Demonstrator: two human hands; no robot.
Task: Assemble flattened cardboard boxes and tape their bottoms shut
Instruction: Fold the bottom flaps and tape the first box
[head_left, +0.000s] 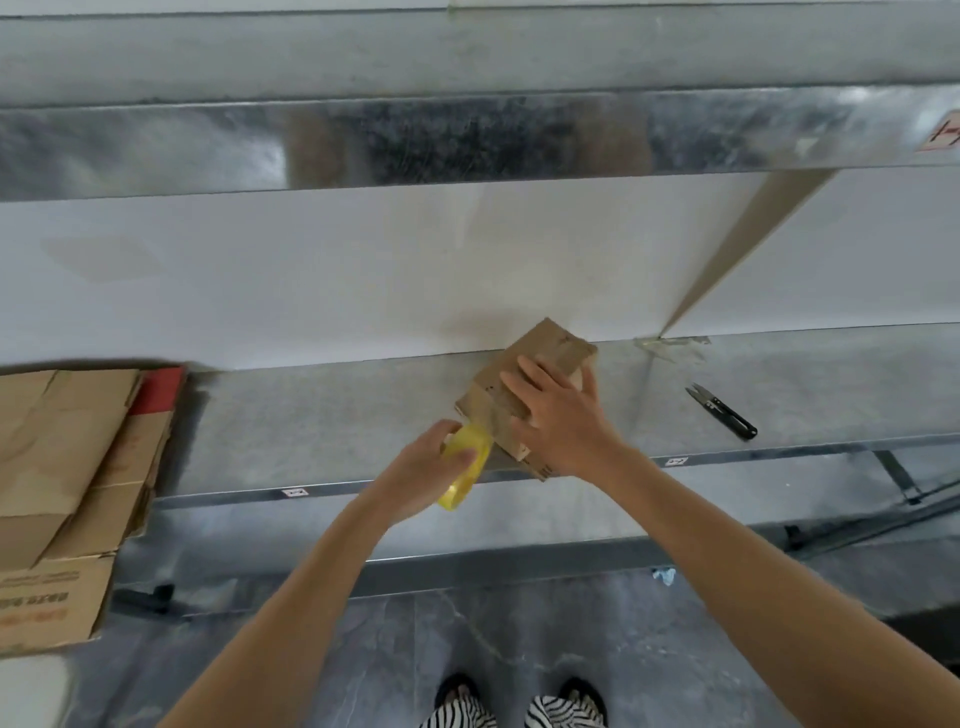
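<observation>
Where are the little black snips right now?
In the head view the black snips lie on the metal shelf, on the right, apart from the small cardboard box under the right hand.

box (540, 358) mid-shelf (337, 431), flattened cardboard (67, 467) left, snips (722, 411) right.

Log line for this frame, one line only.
left hand: grips tape | right hand: presses box | snips: on shelf

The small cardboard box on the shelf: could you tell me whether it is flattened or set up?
Set up: the box shows a top and a side face under the flat right hand.
</observation>
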